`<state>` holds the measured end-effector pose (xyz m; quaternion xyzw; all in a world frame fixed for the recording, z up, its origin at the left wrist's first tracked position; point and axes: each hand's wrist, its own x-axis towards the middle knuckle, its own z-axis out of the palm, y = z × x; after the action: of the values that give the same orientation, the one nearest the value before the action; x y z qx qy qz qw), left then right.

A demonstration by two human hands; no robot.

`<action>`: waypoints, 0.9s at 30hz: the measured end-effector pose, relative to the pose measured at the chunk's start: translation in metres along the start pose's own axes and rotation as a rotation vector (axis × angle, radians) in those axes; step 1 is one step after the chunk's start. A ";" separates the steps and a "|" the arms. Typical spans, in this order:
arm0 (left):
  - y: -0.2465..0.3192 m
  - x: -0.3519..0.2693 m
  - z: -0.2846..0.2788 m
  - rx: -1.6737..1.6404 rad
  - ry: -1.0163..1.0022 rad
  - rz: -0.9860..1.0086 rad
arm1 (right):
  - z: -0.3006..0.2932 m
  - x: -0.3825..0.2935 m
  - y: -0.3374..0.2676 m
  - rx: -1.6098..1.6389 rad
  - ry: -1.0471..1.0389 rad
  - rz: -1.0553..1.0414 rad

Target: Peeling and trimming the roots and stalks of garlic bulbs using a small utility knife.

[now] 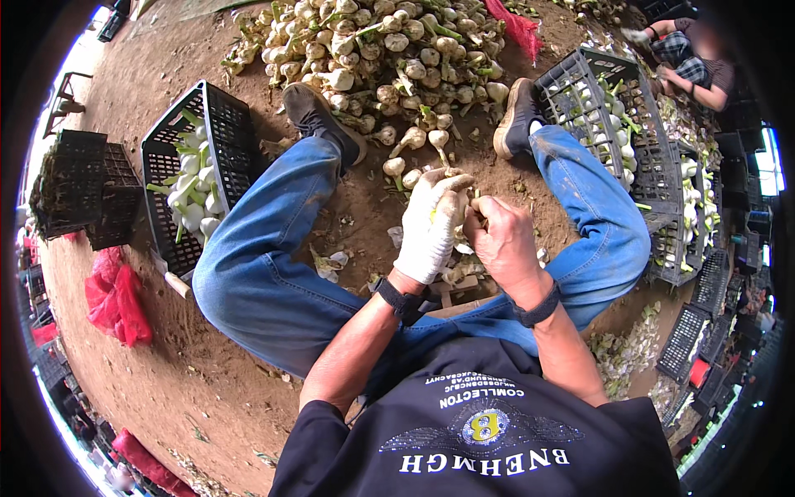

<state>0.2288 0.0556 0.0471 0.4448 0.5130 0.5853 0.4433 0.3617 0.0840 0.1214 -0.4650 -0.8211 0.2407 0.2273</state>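
Note:
My left hand (433,227), in a white knitted glove, is closed around a garlic bulb that is mostly hidden by the fingers; a bit of pale green shows between them. My bare right hand (502,241) is right beside it, thumb and fingers pinched together; whether they grip a piece of the garlic cannot be made out. Just beyond both hands, loose garlic bulbs (408,140) with short stems lie on the soil. A large heap of unpeeled garlic (397,56) rises past my shoes. Dry garlic skins (456,273) are scattered below the hands.
A black plastic crate (230,133) with clean white garlic stands by my left knee. More crates (661,155) of garlic line the right side. A co-worker (702,62) sits at the upper right. Red mesh bags (118,298) lie at left; a wooden handle (178,284) is beside the left crate.

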 end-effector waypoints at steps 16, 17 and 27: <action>0.011 -0.001 -0.007 -0.424 -0.016 -0.342 | 0.019 -0.016 0.076 0.016 0.126 0.293; 0.017 0.000 -0.006 -0.561 0.030 -0.313 | 0.020 -0.020 0.086 -0.156 0.070 0.326; 0.018 0.003 -0.010 -0.371 -0.059 -0.255 | -0.014 -0.014 0.017 0.522 -0.087 0.378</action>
<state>0.2175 0.0554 0.0645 0.3042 0.4355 0.5956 0.6026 0.3877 0.0819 0.1192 -0.5246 -0.6397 0.5007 0.2548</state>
